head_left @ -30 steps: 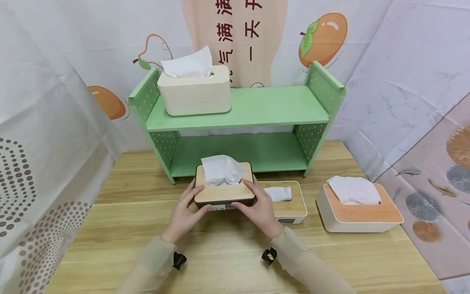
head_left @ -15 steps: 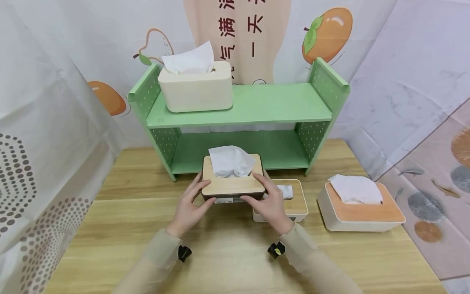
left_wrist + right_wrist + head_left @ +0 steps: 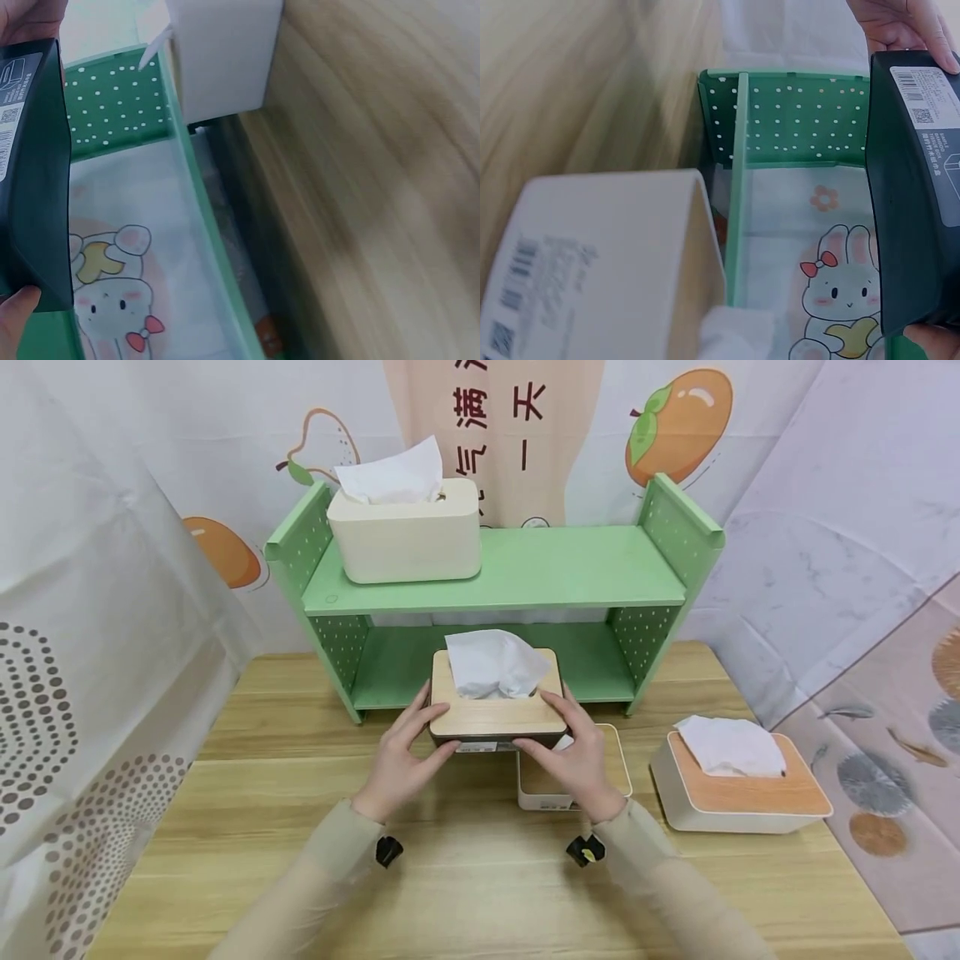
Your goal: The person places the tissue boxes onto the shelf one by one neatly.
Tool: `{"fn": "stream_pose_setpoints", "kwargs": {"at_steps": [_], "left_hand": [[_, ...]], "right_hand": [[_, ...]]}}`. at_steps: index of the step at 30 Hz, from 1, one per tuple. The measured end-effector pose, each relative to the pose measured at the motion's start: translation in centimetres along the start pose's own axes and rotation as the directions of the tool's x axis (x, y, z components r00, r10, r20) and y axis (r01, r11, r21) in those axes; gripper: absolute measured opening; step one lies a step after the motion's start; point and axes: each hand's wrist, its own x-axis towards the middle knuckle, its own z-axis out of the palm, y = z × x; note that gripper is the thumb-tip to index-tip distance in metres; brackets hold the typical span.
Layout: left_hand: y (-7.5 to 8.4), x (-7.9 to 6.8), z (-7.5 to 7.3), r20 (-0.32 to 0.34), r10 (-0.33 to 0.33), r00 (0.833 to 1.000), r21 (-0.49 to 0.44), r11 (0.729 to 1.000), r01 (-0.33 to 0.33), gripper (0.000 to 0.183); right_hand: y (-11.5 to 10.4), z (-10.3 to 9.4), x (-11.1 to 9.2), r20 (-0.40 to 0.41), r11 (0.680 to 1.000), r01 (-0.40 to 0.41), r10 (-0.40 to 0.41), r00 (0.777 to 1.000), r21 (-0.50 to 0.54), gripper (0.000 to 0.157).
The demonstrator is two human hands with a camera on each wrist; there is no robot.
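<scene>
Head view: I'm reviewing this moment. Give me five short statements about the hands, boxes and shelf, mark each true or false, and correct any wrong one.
1. The left hand and right hand both hold the dark box. True.
2. The cream box stands on the lower level of the shelf. False: it stands on the upper level.
3. The orange-lidded box is on the table, to the right of the right hand. True.
4. The shelf is red. False: it is green.
5. A white tissue sticks out of the dark box. True.
</scene>
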Motion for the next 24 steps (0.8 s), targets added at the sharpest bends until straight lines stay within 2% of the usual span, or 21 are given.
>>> {"fn": "stream_pose_setpoints", "kwargs": {"at_steps": [6, 11, 13, 17, 24], "left_hand": [[0.7, 1.9, 0.0, 0.008, 0.048, 0.999, -0.004, 0.999, -0.047, 0.051], [1.5, 3.6, -0.3, 0.021, 0.148, 0.989, 0.014, 0.989, -0.149, 0.052], [1.9, 4.6, -0.4, 0.031, 0.198, 0.980, 0.015, 0.980, -0.199, 0.052], [2.6, 6.5, -0.6, 0.038, 0.262, 0.964, 0.021, 0.965, -0.263, 0.051], [3.6, 8.9, -0.1, 0.010, 0.295, 0.955, 0.030, 0.955, -0.295, 0.049]], "right_hand": [[-0.4, -1.1, 1.1, -0.018, 1.000, -0.012, 0.012, 1.000, 0.029, 0.067], [-0.6, -1.8, 2.0, -0.091, 0.998, 0.063, -0.060, 0.994, 0.030, 0.063], [-0.6, -2.1, 2.6, -0.138, 0.994, 0.104, -0.099, 0.985, 0.024, 0.062], [-0.6, -2.7, 4.1, -0.212, 0.986, 0.167, -0.162, 0.964, 0.004, 0.071], [-1.0, -4.0, 6.2, -0.253, 0.979, 0.198, -0.180, 0.951, 0.049, 0.070]]}}
